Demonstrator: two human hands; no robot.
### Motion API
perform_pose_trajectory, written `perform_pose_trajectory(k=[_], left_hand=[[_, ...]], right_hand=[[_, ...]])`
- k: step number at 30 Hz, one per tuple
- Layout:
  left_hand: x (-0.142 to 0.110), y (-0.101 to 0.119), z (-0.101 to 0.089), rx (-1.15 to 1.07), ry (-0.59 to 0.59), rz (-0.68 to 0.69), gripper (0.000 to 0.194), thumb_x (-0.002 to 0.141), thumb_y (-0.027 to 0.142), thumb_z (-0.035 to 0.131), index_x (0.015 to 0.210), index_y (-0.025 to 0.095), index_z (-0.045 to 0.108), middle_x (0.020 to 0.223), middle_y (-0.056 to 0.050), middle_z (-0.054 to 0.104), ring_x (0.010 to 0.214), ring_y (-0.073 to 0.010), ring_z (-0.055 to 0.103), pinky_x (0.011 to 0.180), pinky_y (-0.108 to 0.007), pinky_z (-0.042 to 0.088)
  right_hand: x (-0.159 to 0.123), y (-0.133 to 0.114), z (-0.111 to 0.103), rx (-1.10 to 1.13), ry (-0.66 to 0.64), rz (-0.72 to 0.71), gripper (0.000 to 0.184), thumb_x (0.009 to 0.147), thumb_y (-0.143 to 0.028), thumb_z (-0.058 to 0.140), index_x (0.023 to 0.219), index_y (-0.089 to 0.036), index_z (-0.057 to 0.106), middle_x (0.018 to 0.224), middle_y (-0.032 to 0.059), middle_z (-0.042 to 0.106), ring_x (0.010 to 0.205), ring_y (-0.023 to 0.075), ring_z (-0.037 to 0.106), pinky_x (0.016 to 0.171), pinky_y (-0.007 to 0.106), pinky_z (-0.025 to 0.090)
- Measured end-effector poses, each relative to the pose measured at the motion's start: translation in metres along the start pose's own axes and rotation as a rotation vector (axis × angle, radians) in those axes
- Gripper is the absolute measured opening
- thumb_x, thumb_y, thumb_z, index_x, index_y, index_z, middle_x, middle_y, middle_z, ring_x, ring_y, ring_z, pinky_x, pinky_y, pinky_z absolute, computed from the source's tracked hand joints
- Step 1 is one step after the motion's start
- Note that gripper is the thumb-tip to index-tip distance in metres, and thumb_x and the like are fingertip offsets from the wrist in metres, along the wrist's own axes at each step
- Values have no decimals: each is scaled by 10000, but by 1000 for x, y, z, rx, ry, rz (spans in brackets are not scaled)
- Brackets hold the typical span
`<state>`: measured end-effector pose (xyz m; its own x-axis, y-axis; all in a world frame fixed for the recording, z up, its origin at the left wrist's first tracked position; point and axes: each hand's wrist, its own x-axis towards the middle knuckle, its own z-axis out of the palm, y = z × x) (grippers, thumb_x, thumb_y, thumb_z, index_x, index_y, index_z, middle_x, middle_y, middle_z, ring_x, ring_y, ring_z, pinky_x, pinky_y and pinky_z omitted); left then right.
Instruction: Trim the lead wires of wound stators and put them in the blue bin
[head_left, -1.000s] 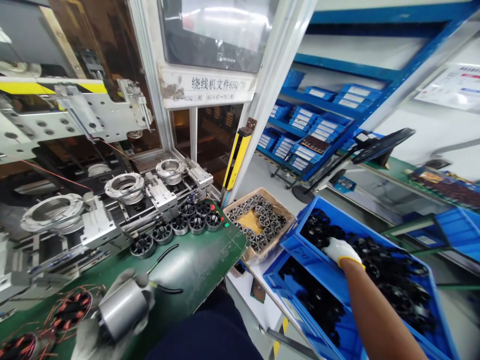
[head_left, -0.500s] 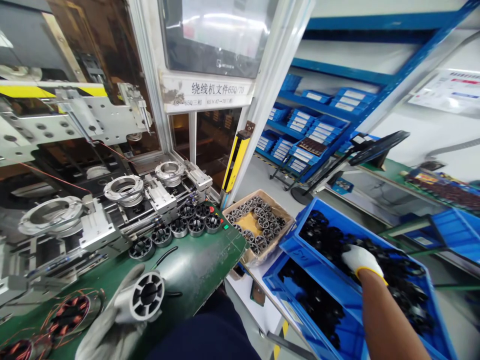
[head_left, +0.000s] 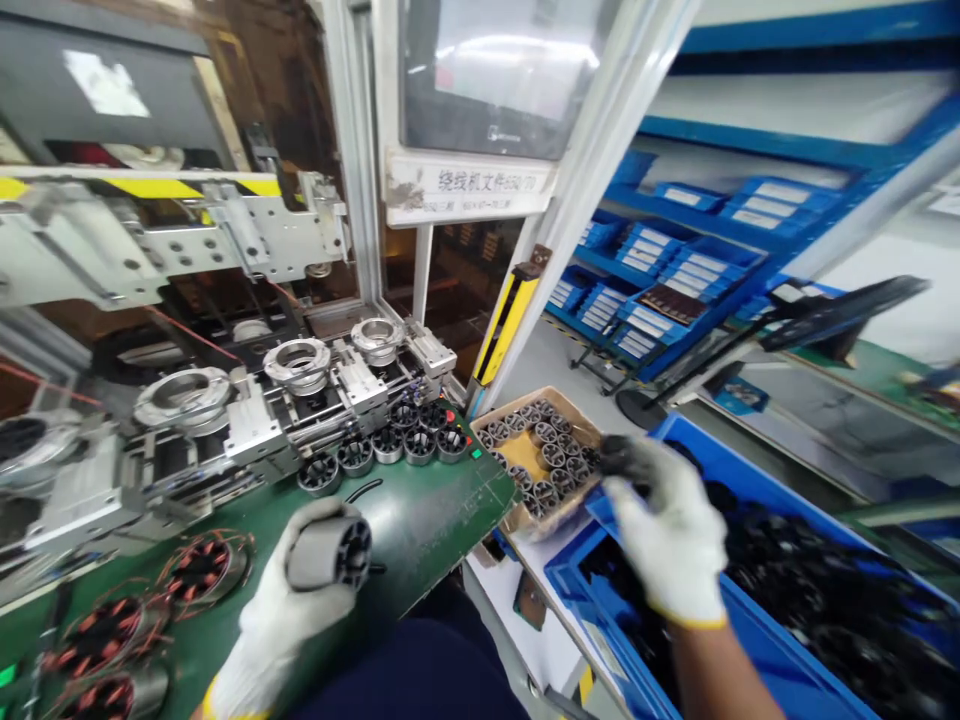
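Core (head_left: 319,553): clamped by fingers of left hand (head_left: 281,610), seven o'clock, above bench (head_left: 442,500).
Black part (head_left: 626,460): newly lifted from blue bin (head_left: 780,650), clamped by fingers of right hand (head_left: 671,525), four o'clock.
Hands: both now loaded.

I wear white fabric gloves (head_left: 671,540) (their cuffs yellow); I see a silver-grey metal cylinder (head_left: 313,555), a blurred black piece (head_left: 626,460), a flat green tabletop (head_left: 435,520) and a yellow-and-black striped strip (head_left: 150,187).
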<state>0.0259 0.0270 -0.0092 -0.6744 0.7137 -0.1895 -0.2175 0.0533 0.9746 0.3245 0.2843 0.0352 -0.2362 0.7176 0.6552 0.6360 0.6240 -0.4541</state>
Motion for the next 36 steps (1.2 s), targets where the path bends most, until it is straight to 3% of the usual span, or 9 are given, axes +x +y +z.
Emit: perform_pose_trajectory(k=[2, 3, 5, 7, 14, 19, 23, 29, 36], left_hand=[[-1, 4, 6, 122, -1, 72, 770, 479, 63, 697, 1203, 214, 482, 1203, -64, 579, 1087, -252, 582, 917, -303, 489], [-3, 6, 8, 141, 9, 93, 764, 473, 53, 685, 1193, 213, 483, 1201, -59, 577, 1091, -242, 580, 913, -286, 488], [-9, 8, 12, 105, 18, 120, 771, 462, 63, 701, 1184, 205, 468, 1202, -65, 574, 1083, -243, 589, 898, -289, 500], [-15, 7, 11, 71, 49, 154, 782, 447, 87, 745, 1167, 195, 458, 1195, -81, 577, 1059, -251, 606, 887, -308, 514], [-25, 0, 0, 177, 167, 63, 834, 446, 60, 775, 1196, 225, 449, 1190, -61, 616, 1035, -224, 629, 877, -281, 521], [-26, 2, -3, 104, 168, 80, 866, 416, 149, 838, 1173, 214, 422, 1159, -73, 621, 1014, -217, 631, 882, -288, 514], [-26, 13, -3, 130, 170, 0, 849, 370, 179, 828, 1129, 186, 447, 1107, -99, 637, 978, -238, 637, 861, -311, 513], [-24, 25, 0, 7, 151, -68, 781, 339, 146, 772, 1055, 180, 462, 1001, -93, 660, 899, -250, 651, 817, -325, 517], [-21, 2, -15, 38, 95, -23, 777, 427, 138, 743, 1145, 181, 449, 1078, -98, 643, 941, -239, 638, 856, -326, 499]], right_hand=[[-23, -77, 26, 264, -262, -360, 462, 803, -169, 578, 1253, -252, 515, 1250, 91, 546, 1160, 255, 523, 965, 448, 461], [-36, -109, 37, 411, -370, -462, 497, 800, -113, 553, 1278, -231, 486, 1265, 105, 529, 1171, 242, 510, 960, 429, 471], [-60, -153, 55, 633, -443, -559, 594, 765, -48, 552, 1319, -222, 425, 1260, 110, 517, 1134, 212, 522, 918, 384, 500], [-76, -174, 69, 765, -446, -582, 656, 739, -18, 554, 1340, -222, 391, 1235, 105, 520, 1106, 198, 527, 896, 364, 510], [-79, -183, 86, 914, -515, -637, 693, 722, 13, 554, 1364, -184, 384, 1279, 134, 469, 1162, 225, 488, 935, 399, 487], [-75, -190, 87, 957, -484, -753, 714, 706, 41, 590, 1357, -179, 393, 1212, 137, 512, 1071, 210, 516, 842, 366, 513], [-72, -190, 88, 918, -544, -822, 658, 715, 21, 599, 1317, -174, 422, 1201, 140, 523, 1046, 216, 513, 820, 378, 511], [-67, -195, 83, 940, -611, -784, 621, 737, 3, 570, 1302, -184, 394, 1190, 127, 538, 1040, 191, 533, 842, 358, 511], [-64, -197, 87, 957, -638, -713, 576, 733, -19, 540, 1266, -204, 422, 1222, 104, 542, 1130, 190, 523, 925, 360, 486]])
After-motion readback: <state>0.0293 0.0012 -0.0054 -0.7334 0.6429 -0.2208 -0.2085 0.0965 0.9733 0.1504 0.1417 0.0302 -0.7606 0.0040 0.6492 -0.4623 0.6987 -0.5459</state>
